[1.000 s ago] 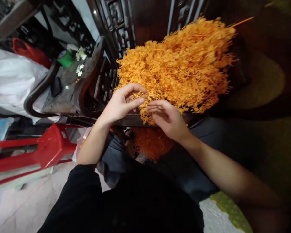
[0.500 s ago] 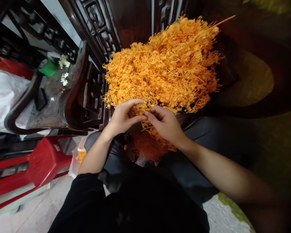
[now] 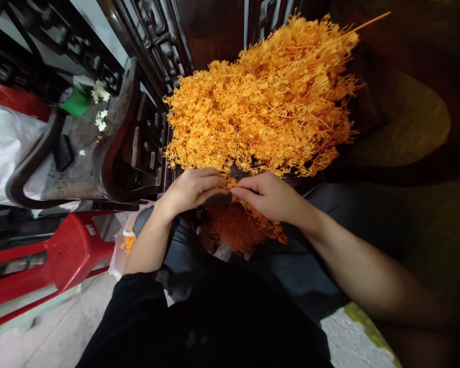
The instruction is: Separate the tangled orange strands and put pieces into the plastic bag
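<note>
Pinching a thin orange sprig (image 3: 232, 182) with the left hand (image 3: 199, 190) and the right hand (image 3: 267, 197), held close together just in front of a feathery orange heap (image 3: 260, 102) on a dark wooden chair (image 3: 216, 38). Showing loose orange sprays (image 3: 277, 233) below the right hand, beside a dimmer reddish clump (image 3: 230, 230). Farther left, showing white blossoms (image 3: 101, 120), a green roll (image 3: 75, 102) and a black object (image 3: 63, 152) on a wooden surface (image 3: 87, 176), near a red stool (image 3: 67, 250).

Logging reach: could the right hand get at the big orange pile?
Probably yes: though holding an orange sprig, the right hand is close by the orange pile's near edge, nothing visible between.
</note>
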Demonstrator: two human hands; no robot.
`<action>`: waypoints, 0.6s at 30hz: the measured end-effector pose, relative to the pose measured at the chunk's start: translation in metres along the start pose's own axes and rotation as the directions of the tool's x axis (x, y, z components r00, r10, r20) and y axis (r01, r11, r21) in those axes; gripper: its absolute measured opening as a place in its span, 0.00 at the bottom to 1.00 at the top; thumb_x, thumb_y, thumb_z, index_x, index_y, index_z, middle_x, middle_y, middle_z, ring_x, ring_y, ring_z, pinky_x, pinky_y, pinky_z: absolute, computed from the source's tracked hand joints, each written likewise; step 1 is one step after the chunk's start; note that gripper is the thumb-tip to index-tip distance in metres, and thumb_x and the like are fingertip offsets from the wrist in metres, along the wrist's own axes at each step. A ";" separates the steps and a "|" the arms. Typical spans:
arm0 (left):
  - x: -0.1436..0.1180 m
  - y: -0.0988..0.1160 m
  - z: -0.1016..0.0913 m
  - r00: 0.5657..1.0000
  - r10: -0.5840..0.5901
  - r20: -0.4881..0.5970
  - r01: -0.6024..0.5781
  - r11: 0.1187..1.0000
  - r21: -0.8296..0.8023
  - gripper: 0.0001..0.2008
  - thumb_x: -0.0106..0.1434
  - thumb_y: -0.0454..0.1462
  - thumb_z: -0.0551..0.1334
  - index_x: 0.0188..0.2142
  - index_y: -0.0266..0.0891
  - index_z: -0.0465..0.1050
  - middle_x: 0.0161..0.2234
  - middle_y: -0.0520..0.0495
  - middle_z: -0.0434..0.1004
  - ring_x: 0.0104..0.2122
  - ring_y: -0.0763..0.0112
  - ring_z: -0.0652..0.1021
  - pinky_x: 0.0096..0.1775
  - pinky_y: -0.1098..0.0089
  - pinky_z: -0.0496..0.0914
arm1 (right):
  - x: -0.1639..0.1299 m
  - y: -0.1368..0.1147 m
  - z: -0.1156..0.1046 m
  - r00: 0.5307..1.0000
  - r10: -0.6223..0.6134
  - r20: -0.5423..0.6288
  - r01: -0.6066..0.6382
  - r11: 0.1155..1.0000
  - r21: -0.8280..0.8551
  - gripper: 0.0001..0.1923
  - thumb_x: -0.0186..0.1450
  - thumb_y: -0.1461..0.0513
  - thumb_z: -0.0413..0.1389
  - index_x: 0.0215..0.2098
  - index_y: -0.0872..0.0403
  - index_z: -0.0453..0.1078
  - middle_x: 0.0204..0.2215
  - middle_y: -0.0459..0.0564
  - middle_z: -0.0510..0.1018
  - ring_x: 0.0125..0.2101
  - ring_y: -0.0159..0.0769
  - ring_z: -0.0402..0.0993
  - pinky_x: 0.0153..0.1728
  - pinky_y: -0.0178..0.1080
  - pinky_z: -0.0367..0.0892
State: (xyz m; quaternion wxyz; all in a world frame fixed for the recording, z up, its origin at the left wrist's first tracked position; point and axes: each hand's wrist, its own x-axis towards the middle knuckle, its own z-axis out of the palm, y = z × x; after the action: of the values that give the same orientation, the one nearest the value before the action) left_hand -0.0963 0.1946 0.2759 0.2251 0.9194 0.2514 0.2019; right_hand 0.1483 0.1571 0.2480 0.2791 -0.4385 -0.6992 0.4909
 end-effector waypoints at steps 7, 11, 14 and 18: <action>0.006 0.006 0.001 0.997 0.030 -0.066 -0.036 0.996 -0.084 0.07 0.73 0.37 0.66 0.41 0.38 0.83 0.33 0.46 0.84 0.29 0.74 0.82 0.32 0.74 0.71 | 0.002 -0.012 -0.010 0.992 0.091 0.088 -0.093 0.995 0.021 0.17 0.68 0.53 0.60 0.27 0.54 0.81 0.19 0.44 0.74 0.22 0.30 0.65 0.27 0.37 0.56; 0.006 -0.008 -0.004 0.998 -0.017 -0.057 0.014 0.998 -0.062 0.08 0.71 0.37 0.67 0.39 0.37 0.84 0.30 0.47 0.83 0.29 0.74 0.81 0.33 0.73 0.71 | -0.005 -0.014 -0.022 0.995 0.088 0.049 -0.090 0.995 0.031 0.15 0.66 0.55 0.62 0.25 0.55 0.80 0.19 0.46 0.74 0.22 0.30 0.65 0.26 0.37 0.56; -0.004 -0.025 -0.020 0.970 -0.142 -0.198 0.150 0.988 0.026 0.09 0.70 0.38 0.67 0.34 0.37 0.84 0.28 0.47 0.82 0.28 0.73 0.80 0.33 0.72 0.71 | -0.021 -0.007 -0.041 0.984 0.169 -0.057 -0.156 0.970 0.186 0.15 0.63 0.53 0.66 0.26 0.55 0.80 0.16 0.45 0.69 0.19 0.28 0.59 0.22 0.37 0.50; -0.004 -0.017 -0.020 0.875 -0.382 -0.298 0.307 0.913 -0.269 0.14 0.69 0.44 0.69 0.34 0.35 0.82 0.27 0.47 0.82 0.22 0.75 0.79 0.29 0.73 0.72 | -0.036 0.004 -0.053 0.972 0.214 -0.098 -0.148 0.879 0.453 0.20 0.62 0.47 0.69 0.26 0.55 0.79 0.13 0.42 0.61 0.16 0.26 0.51 0.19 0.37 0.41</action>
State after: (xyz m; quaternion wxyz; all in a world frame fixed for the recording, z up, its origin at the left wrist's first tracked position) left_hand -0.1155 0.2122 0.2822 0.3075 0.7804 0.4240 0.3416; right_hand 0.2100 0.1495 0.2645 0.3741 -0.4617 -0.5029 0.6277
